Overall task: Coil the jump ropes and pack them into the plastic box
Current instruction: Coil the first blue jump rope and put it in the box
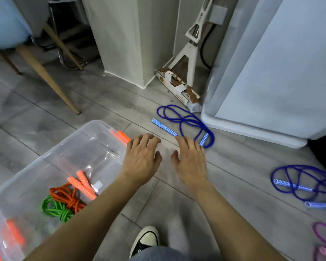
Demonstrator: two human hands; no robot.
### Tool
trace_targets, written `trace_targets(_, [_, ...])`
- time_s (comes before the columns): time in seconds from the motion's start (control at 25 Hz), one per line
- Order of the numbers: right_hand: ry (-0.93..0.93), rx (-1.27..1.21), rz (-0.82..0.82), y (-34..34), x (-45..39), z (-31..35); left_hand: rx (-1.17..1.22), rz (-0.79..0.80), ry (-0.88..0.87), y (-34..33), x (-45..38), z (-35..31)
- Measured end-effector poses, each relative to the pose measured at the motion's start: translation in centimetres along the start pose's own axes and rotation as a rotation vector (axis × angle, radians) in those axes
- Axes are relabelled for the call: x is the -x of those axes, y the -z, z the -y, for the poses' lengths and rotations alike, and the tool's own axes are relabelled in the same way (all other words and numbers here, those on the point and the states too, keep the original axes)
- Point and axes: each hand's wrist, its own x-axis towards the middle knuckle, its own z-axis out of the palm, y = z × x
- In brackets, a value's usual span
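A clear plastic box stands on the floor at the left. Inside it lie a coiled orange jump rope with patterned orange handles and a coiled green jump rope. A loose blue jump rope with blue-white handles lies on the floor ahead. My left hand and my right hand hover side by side just short of it, fingers spread and holding nothing. My right fingertips are close to one blue handle.
A second blue rope lies at the right, and a pink-purple rope at the bottom right corner. A white cabinet stands at the right, a mop and a cardboard box behind, chair legs at the left. My shoe is below.
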Motion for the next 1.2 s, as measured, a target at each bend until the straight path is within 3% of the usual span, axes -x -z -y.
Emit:
trace_targets(0.16, [-0.123,0.011,0.003,-2.3,-0.4,-6.3,0.0,0.06,-0.085,-5.6,-3.6,-3.2])
trace_targets(0.4, [-0.183,0.055,0.106,-8.3,-0.5,-13.9,-0.046,0.308,-0.092,-15.8,-7.7,-4.3])
trace_targets(0.68, [-0.147,0.021,0.216,-15.1,-1.5,-16.8,-0.199,0.409,-0.094,-24.2,-12.9,-1.8])
trace_targets(0.88, [-0.154,0.021,0.371,-16.7,-2.8,-17.2,-0.221,0.563,0.042,-26.2,-15.2,0.2])
trace_targets(1.0, [-0.116,0.042,0.487,-16.7,-2.6,-18.0,-0.325,0.504,0.006,-26.1,-15.4,0.4])
trace_targets(1.2, [-0.051,0.064,0.473,-15.5,1.5,-21.3,-0.361,0.418,0.084,-26.1,-14.3,1.3])
